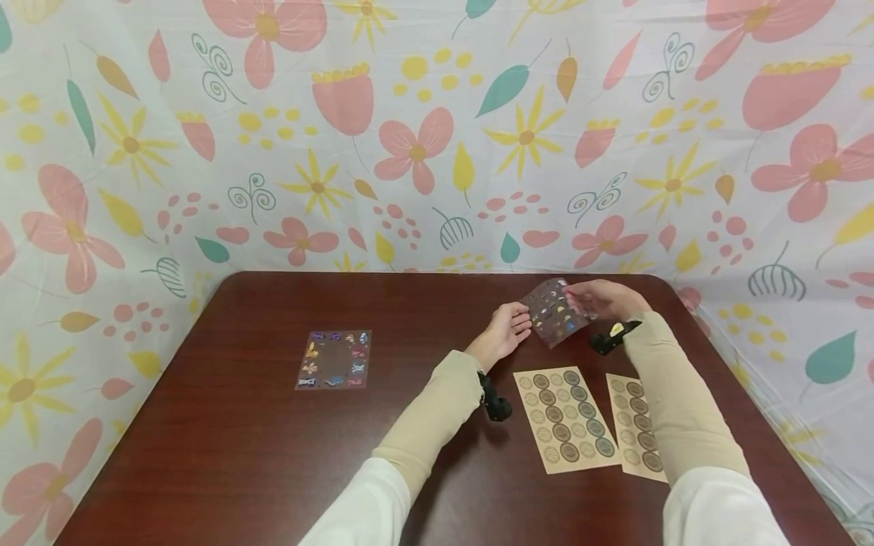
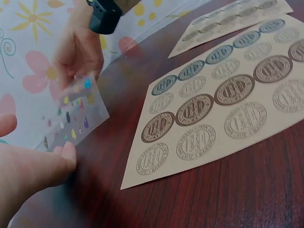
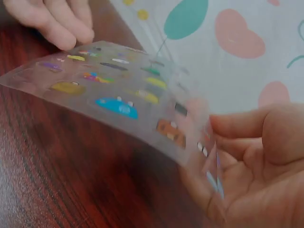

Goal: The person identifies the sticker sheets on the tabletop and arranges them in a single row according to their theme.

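A clear plastic sheet of small colourful stickers (image 1: pixel 551 315) is raised at a tilt above the back right of the table. My right hand (image 1: pixel 604 299) grips its right end, with thumb and fingers around the bent edge in the right wrist view (image 3: pixel 256 161). At the sheet's left edge is my left hand (image 1: pixel 504 334). Its fingertips (image 3: pixel 61 35) touch that edge, fairly straight, in the right wrist view. In the left wrist view one digit (image 2: pixel 6 124) stands apart from the fingertips at the sheet (image 2: pixel 78 111).
A tan sheet of round seal stickers (image 1: pixel 567 417) lies in front of my hands. Beside it a second tan sheet (image 1: pixel 628 425) is partly hidden under my right forearm. Another clear sticker sheet (image 1: pixel 334 360) lies on the left of the dark wooden table (image 1: pixel 225 447). A flowered cloth (image 1: pixel 423 205) hangs behind.
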A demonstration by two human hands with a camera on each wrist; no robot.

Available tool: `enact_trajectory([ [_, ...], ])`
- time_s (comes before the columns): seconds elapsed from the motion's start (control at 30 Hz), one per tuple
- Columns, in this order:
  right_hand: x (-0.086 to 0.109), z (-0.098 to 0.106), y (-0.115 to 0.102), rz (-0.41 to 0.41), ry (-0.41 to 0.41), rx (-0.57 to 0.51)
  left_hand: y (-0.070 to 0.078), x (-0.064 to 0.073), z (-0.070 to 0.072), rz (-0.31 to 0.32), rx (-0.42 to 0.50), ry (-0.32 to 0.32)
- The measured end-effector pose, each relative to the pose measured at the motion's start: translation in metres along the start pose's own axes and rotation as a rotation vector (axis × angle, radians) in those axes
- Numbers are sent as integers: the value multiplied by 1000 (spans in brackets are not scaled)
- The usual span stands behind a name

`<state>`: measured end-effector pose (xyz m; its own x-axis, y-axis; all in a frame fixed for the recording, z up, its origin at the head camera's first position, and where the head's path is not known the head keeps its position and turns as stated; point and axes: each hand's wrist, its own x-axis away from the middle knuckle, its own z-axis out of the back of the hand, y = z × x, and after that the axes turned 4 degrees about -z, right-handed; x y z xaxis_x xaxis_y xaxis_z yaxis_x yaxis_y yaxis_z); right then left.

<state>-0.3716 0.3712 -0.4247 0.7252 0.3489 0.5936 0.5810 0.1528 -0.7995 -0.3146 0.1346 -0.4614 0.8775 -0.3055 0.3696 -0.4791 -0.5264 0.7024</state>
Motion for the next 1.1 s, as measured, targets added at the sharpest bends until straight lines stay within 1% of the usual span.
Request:
enact_trajectory([
  [0.1,1,1,-1,0,-26,-76,0,1,0,-22,-13,8],
  [0.2,1,1,-1,3,-2,-146,-1,2,0,0,-6,-20],
  [0.27,1,1,0,3,17,-148,-1,2,1,24,1,-52],
  [0.33,1,0,3,-3,27,-119,-1,1,2,38,1,-76],
  [0.43,0,-1,5,-19,29,-50,-1,1,4,27,-20,-91],
  [0.53,1,-2,8,-41,19,21,-1,1,7,8,-66,-80],
  [0.57,1,-3,8,-52,27,41,0,2,8,5,-84,-76],
  [0.63,1,-4,8,-65,27,96,1,3,8,-8,-133,-64],
  [0.7,1,-7,8,-65,33,154,3,5,8,-23,-175,-48],
  [0.8,2,-11,8,-43,31,258,7,8,7,-48,-244,-15],
  [0.87,2,-16,6,-24,40,300,10,10,8,-64,-292,9],
  [0.93,0,-20,6,-12,46,321,13,12,10,-76,-339,35],
  [1.0,-2,-24,7,-7,68,315,15,15,13,-91,-385,51],
  [1.1,-6,-28,7,-7,90,308,20,18,17,-115,-422,75],
])
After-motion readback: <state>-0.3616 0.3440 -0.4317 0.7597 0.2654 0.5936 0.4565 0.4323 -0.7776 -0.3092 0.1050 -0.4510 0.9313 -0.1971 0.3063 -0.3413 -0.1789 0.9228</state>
